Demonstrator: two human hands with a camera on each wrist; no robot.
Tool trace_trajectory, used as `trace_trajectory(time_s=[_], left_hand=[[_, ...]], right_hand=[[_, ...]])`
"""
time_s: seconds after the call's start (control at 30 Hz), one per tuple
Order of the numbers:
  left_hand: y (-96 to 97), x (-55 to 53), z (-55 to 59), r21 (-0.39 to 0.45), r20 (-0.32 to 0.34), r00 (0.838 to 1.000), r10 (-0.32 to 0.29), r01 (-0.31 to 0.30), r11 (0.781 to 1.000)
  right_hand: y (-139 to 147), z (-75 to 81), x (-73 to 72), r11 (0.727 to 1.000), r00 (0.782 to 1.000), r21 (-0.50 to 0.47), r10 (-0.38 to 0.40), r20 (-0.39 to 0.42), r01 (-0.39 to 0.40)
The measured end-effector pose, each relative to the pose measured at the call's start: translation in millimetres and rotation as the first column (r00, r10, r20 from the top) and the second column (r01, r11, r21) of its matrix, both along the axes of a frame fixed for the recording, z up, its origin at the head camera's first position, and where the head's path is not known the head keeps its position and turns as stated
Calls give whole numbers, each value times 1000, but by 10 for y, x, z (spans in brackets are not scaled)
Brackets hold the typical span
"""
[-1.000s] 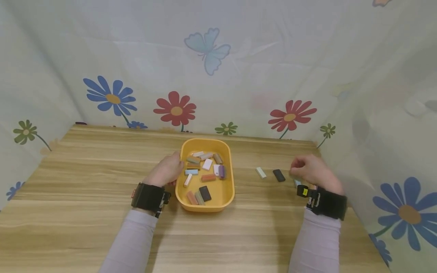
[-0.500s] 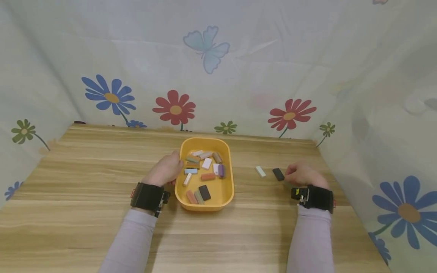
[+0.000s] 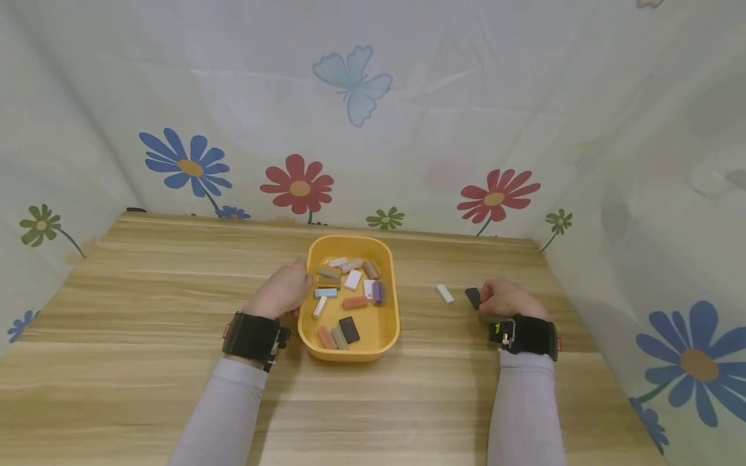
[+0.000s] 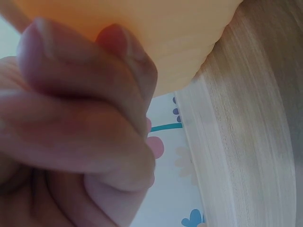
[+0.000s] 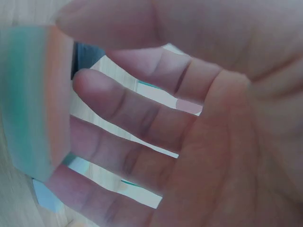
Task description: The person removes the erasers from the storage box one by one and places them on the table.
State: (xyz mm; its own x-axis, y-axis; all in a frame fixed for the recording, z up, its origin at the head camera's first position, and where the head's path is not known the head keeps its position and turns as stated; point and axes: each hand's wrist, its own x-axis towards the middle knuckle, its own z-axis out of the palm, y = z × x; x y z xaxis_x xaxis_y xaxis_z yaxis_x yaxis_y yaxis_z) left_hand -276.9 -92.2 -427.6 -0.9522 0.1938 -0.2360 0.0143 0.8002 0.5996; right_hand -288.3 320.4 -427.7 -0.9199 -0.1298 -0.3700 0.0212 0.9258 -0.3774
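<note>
Wooden tabletop (image 3: 419, 401) bears yellow tray (image 3: 375, 329), long axis front-to-back.

- A table (image 3: 384, 408) with a light brown, wood-grain top, its streaks running side to side in the head view.
- A yellow tub (image 3: 350, 355) with rounded corners, standing upright near the middle of the top, its long sides running away from the wearer.
- A pale block (image 3: 445, 294), flat on the wood to the right of the tub and apart from it, lying at a slant.
- A dark block (image 3: 473, 298), just right of the pale one, not touching it, partly hidden.
- A light blue block (image 5: 47, 196), apparently on the wood too, though that view is blurred.
</note>
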Motion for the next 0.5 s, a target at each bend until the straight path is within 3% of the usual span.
trace_trajectory(time_s=[0.27,0.37,0.5], left_hand=[[-5,11,4,-4,2,1000,5,-5,1000],[-4,13,7,-9,-5,1000,1,-1,1000],[0,17,18,-9,-10,1000,-1,1,1000]], right_hand=[[-14,75,24,995,998,-75,-63,27,65],[-69,154,25,995,998,-77,-68,-17,67],[-250,343,70,998,989,-69,-4,-145,-6]])
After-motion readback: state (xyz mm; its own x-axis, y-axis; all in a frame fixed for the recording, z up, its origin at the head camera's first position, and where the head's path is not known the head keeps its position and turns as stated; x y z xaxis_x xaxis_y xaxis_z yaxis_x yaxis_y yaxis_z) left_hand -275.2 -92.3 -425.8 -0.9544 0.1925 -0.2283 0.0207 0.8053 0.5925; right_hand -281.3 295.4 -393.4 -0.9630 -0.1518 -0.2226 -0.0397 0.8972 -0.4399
